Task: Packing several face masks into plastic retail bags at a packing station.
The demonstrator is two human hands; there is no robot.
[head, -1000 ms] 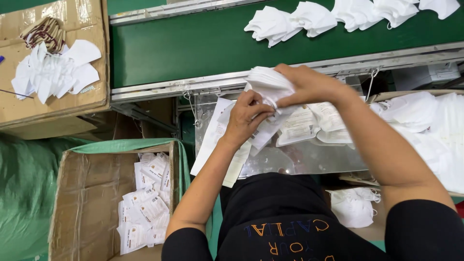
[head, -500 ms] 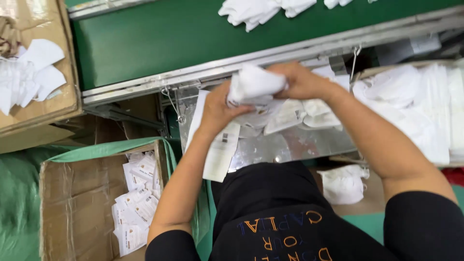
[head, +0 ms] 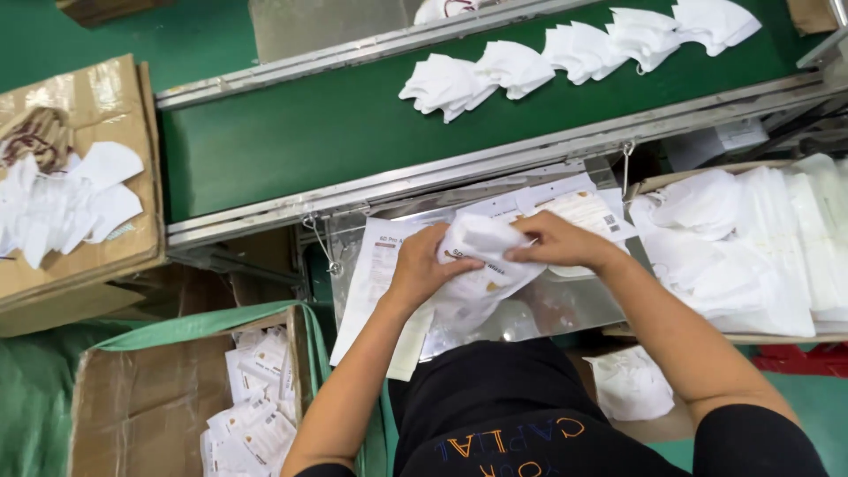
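My left hand (head: 422, 265) and right hand (head: 552, 243) both grasp the mask (head: 481, 243); belt (head: 291, 132) at twelve o'clock.

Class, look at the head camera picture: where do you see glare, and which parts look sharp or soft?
Head view: even light, no hard shadows; glare washes out the clear film packs under both hands, left hand and right hand, and the white masks on the green belt lose detail. The hands are fairly sharp; the printing on the white pack they hold is soft.
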